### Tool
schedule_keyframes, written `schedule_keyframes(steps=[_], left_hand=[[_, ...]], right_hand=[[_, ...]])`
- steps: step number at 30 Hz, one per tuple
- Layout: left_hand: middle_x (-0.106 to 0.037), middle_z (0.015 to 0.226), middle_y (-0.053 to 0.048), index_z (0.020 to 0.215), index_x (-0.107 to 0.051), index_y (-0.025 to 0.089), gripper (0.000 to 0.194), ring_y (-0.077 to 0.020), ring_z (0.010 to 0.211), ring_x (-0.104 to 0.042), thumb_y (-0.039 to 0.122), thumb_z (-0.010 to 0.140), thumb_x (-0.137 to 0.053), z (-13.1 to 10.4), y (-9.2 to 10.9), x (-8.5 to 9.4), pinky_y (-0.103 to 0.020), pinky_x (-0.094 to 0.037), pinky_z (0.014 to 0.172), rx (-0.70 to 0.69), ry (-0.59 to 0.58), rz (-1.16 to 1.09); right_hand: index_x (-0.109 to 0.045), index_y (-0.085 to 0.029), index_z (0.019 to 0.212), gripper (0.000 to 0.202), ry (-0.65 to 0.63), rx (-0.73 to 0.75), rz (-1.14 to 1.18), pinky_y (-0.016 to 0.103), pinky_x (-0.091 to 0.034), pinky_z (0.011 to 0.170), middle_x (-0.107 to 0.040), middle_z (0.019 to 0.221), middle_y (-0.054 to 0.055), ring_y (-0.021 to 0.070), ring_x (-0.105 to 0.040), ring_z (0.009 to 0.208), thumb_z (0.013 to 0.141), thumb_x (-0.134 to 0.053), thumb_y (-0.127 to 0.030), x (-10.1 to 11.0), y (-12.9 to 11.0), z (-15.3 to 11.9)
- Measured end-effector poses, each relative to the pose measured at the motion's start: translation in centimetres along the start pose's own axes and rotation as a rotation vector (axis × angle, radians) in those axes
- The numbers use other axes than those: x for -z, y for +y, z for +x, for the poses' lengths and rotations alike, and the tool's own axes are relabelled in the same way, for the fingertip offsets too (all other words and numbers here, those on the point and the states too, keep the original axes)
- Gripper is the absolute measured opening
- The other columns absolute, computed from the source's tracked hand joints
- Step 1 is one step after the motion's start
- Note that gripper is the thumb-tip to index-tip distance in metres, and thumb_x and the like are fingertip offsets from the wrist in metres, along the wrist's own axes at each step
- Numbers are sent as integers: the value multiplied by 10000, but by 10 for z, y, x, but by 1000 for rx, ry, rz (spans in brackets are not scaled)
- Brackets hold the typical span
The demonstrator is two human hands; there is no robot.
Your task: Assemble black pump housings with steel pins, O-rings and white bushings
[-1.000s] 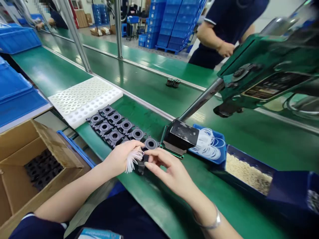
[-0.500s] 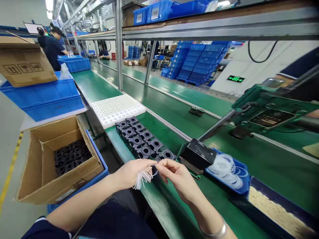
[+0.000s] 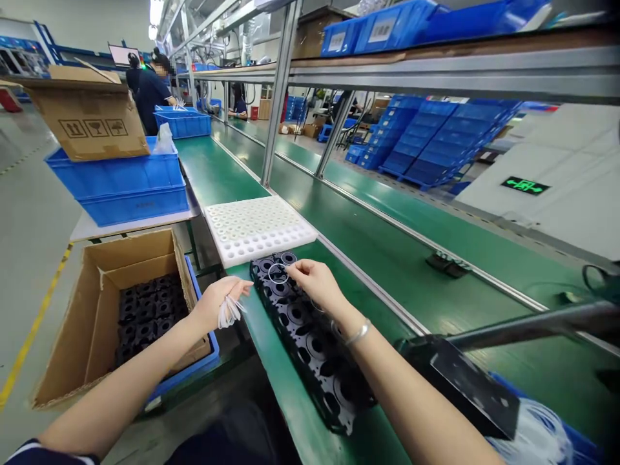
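Observation:
Between the fingertips of my right hand [image 3: 314, 281] is one thin white ring [image 3: 278, 274], held over the far end of the black housings [image 3: 296, 314]. These housings stand in two rows on the green bench, round openings facing up; my right hand and forearm hide some of them. My left hand [image 3: 223, 298] is closed on a bunch of white rings [image 3: 229, 312] that hangs below its fingers. It is just left of the housings, over the bench's edge. A white foam tray [image 3: 264, 240] with rows of round holes lies beyond the housings.
At left, a cardboard box [image 3: 87, 323] holds more black housings. Blue bins [image 3: 130, 187] carry another carton behind it. A black block [image 3: 472, 381] and a pile of white rings [image 3: 533, 433] are at lower right, under a metal bar [image 3: 533, 326]. Co-workers stand farther back.
My right hand has moved away from my left, forward over the far housings, with a single ring. My left hand keeps the bunch. The view has turned, shifting the bench scene.

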State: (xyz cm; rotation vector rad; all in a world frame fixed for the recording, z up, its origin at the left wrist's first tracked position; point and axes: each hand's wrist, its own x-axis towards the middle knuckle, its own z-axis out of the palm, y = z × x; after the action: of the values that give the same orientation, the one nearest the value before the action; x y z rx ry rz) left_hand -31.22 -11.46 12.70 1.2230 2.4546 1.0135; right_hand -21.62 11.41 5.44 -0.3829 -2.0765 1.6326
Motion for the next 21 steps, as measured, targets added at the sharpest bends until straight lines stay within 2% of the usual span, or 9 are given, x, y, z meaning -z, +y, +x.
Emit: schedule_keyframes(steps=[3,5,8,11,13,15,17,19,21], left_hand=[[-662,1271,-12,1179,-666,232,494,-12,1227,-613,507,891,-373,26,-9,0,-167,-559,1213,-65,6,186],[-587,1395,15,1278,-588,289,489,-44,1333,-568,491,894,-363,42,-15,-4,-289,-521,1312,-109,-11,303],[-542,1451,28,1337,-523,324,484,-94,1372,-563,464,891,-397,60,-26,-13,-393,-552,1292,-200,-71,457],[-570,1421,37,1306,-558,321,445,-128,1368,-577,415,884,-452,69,-39,-17,-436,-566,1273,-298,-132,570],[-580,1410,44,1307,-559,315,437,-133,1355,-589,373,879,-487,72,-46,-16,-427,-587,1249,-449,-124,718],[-575,1417,32,1324,-544,291,463,-124,1326,-607,359,866,-529,74,-52,-15,-373,-635,1189,-659,-52,932],[-567,1426,15,1327,-539,258,488,-111,1298,-620,382,855,-553,75,-55,-13,-319,-668,1129,-820,34,1103],[-565,1428,15,1319,-544,246,498,-103,1292,-620,418,852,-550,76,-55,-12,-295,-677,1108,-866,70,1159],[-565,1429,17,1321,-540,239,507,-101,1291,-619,435,854,-536,77,-55,-11,-282,-682,1094,-883,77,1177]], right_hand=[[-632,-128,736,318,-14,-11,-81,270,-359,644,-617,700,39,138,-513,650,860,-597,-419,-18,7,36],[-649,-130,746,257,-21,-13,-137,272,-373,679,-654,748,46,147,-555,698,870,-600,-351,-26,11,49],[-658,-142,762,186,-14,-26,-220,269,-385,713,-686,811,43,157,-596,760,879,-607,-278,-33,15,60],[-660,-157,774,156,-22,-45,-277,261,-390,702,-693,826,29,154,-610,770,889,-612,-251,-33,18,66],[-658,-161,783,148,-46,-43,-306,256,-394,686,-688,821,20,148,-609,757,897,-614,-244,-32,20,69],[-656,-154,818,121,-71,-16,-343,259,-397,680,-676,817,23,151,-602,753,903,-623,-234,-31,20,69],[-664,-143,953,93,-82,36,-380,269,-402,702,-663,868,40,162,-593,786,916,-629,-221,-30,20,66],[-651,-164,1159,214,-115,159,-457,279,-401,722,-638,1001,63,169,-580,837,960,-578,-194,-28,19,62],[-626,-223,1284,320,-169,355,-642,289,-392,703,-591,1078,71,179,-563,860,993,-511,-156,-25,19,59]])
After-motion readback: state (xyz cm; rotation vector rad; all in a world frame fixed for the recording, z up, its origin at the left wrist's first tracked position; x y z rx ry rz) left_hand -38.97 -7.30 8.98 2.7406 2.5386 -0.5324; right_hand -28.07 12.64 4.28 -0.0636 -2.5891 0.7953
